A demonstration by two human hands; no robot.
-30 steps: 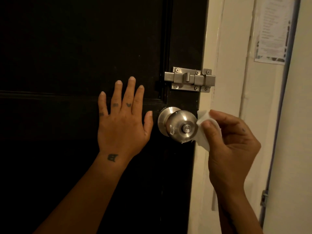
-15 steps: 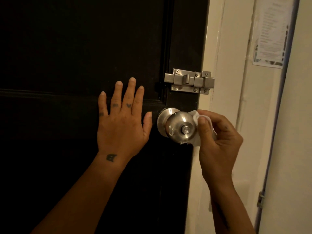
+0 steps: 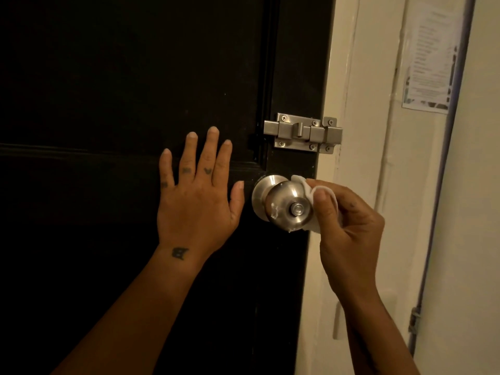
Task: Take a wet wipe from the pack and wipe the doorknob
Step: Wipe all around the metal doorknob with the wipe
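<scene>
Pressing the wipe point(image 3: 315, 194) against the right side of the knob point(image 3: 286, 204), the right hand point(image 3: 349, 226) has closed in from the right of the frame: a second ago it held the wipe just beside the knob, half a second ago it made contact, and now the thumb and fingers are clamped on the bunched wipe with its folds wrapped over the knob's right edge. The left hand point(image 3: 198, 201) has not moved; it lies flat and spread on the dark door point(image 3: 121, 90), holding nothing, thumb near the knob's collar. The knob sits at centre frame, below the bolt point(image 3: 303, 132). White smears show on its lower left face, so wiping looks begun but not finished; the left and front faces likely remain to be covered. The pack is not in view.
</scene>
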